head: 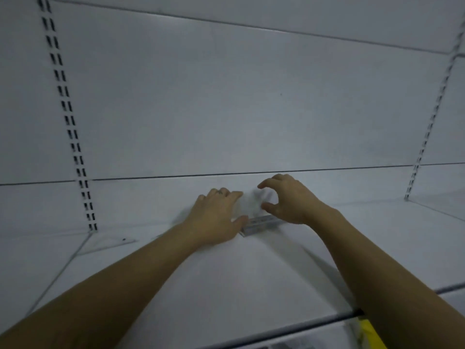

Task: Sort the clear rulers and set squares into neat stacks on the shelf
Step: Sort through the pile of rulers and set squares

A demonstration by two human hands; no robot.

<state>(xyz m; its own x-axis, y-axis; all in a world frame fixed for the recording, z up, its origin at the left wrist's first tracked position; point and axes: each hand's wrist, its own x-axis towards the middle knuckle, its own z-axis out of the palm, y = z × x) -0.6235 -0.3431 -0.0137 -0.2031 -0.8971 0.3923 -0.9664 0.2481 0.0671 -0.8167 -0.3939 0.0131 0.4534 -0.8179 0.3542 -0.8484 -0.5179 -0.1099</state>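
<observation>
Both my hands reach to the back of a white shelf (226,268). Between them stands a blurred clear plastic piece (251,204), a ruler or set square; I cannot tell which. My left hand (216,215) touches its left side with fingers and thumb. My right hand (286,197) curls around its right side, thumb and fingers apart in a C shape. Under the hands lies a small stack of clear rulers (261,224) with dark markings. A clear set square (105,245) lies flat at the shelf's left end.
A white back panel rises behind the shelf, with slotted uprights at the left (73,137) and right (427,127). The shelf's front edge (276,326) runs across the bottom. Something yellow (370,333) shows below it at the lower right.
</observation>
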